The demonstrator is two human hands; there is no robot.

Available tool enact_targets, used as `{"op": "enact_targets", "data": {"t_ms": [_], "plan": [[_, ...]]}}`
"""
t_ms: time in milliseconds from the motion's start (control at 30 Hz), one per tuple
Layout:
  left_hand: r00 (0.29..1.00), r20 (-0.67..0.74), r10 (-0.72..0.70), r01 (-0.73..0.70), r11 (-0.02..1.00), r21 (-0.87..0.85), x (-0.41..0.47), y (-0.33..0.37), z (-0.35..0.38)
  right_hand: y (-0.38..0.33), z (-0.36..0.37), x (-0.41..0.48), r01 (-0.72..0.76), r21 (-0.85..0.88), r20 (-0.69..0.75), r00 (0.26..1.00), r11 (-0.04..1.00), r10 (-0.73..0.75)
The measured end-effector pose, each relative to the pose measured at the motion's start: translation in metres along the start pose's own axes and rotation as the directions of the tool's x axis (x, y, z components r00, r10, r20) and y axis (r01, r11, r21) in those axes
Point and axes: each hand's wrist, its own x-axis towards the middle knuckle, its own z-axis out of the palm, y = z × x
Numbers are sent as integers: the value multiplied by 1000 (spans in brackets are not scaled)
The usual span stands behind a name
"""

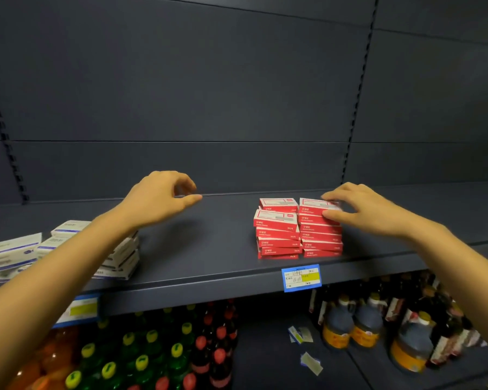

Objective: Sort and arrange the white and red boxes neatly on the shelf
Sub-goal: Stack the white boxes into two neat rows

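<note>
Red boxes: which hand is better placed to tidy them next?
Right. The right hand grips the top of the red boxes; the left hand hovers over the shelf, apart from them, holding nothing.

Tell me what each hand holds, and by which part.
The right hand pinches the top red box of the right stack at its right end, fingers on top, thumb on the front. The left hand holds nothing.
</note>
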Motion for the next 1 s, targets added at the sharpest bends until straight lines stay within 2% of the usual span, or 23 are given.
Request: {"op": "enact_targets", "data": {"t_ms": [67, 200, 333, 467, 667, 833, 900, 1000], "plan": [[1000, -15, -13, 13, 1000, 14, -2, -1, -4, -5, -5, 2, 55, -43, -83, 995, 998, -58], [996, -70, -56, 57, 998, 16, -14, -15, -26, -43, -6, 17, 260, -6, -219, 942, 966, -255], [985, -130, -115, 118, 993, 9, -38, -41, -55, -99, 4, 35, 432, 36, -221, 883, 901, -415], [976, -137, -167, 172, 985, 26, -64, -74, -79, -153, 22, 54, 537, 67, -191, 834, 841, -518], [974, -95, -208, 213, 976, 44, -86, -129, -104, -218, 49, 79, 578, 125, -138, 815, 807, -563], [987, -7, -163, 163, 986, -14, -80, -170, -106, -253, 70, 89, 553, 173, -96, 833, 815, -545], [992, 50, -118, 121, 990, -71, -74, -181, -103, -260, 75, 91, 539, 196, -79, 841, 819, -535], [977, 212, -25, 59, 986, -154, -67, -192, -99, -265, 79, 91, 504, 286, -45, 856, 815, -514]]}}
